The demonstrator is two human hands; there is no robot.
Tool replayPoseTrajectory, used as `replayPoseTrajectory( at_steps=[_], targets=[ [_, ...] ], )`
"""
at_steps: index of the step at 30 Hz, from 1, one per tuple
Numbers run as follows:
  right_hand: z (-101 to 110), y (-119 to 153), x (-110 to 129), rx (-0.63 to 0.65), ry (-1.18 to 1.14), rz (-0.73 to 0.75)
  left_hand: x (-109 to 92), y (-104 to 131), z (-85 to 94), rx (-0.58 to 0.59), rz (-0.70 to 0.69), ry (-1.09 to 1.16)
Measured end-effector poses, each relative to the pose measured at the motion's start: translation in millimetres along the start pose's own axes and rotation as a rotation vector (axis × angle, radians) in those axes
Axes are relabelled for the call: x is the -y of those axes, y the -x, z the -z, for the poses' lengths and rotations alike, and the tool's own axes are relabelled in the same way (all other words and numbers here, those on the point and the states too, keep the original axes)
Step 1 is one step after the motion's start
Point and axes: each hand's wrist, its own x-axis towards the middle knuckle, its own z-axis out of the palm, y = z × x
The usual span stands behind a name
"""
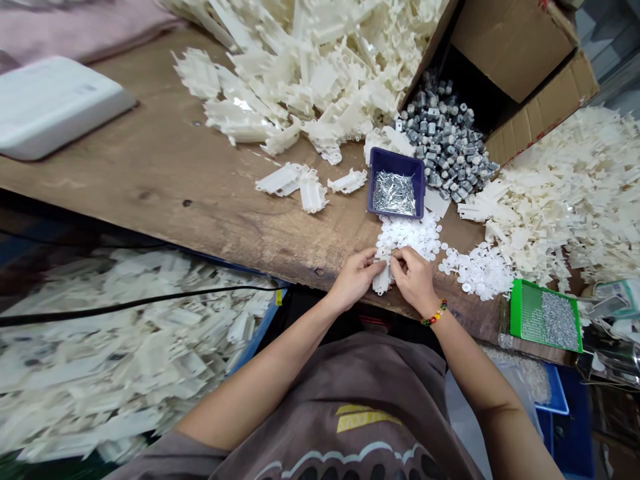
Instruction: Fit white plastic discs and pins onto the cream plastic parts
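A white plastic part [381,279] is held upright at the table's front edge, between both hands. My left hand [354,277] pinches it from the left with thumb and fingers. On the other side my right hand [413,275] has its fingers closed at the part's upper end; whether a small piece is between them is hidden. Just beyond the hands lie small white discs [407,233]. Behind these stands a dark blue bin [371,190] of thin metal pins [395,193].
White plastic parts [300,73] heap at the back, with grey metal-like pieces [443,137] by a cardboard box [515,47]. A green tray [516,310] of small metal pieces sits right. A white case [60,107] lies left. More parts [150,353] fill a container below left.
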Motion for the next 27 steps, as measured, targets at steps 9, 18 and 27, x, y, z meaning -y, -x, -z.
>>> replayPoseTrajectory(
  at_steps=[9,18,27],
  targets=[
    [25,5,-16,0.05,-0.102,-0.231,-3,12,5.5,0.063,0.127,-0.036],
    [10,-10,-13,0.103,0.463,0.064,2,15,1.0,0.017,0.133,-0.004],
    [12,5,-5,0.037,0.048,0.159,1,15,0.6,-0.021,0.113,-0.001]
  ],
)
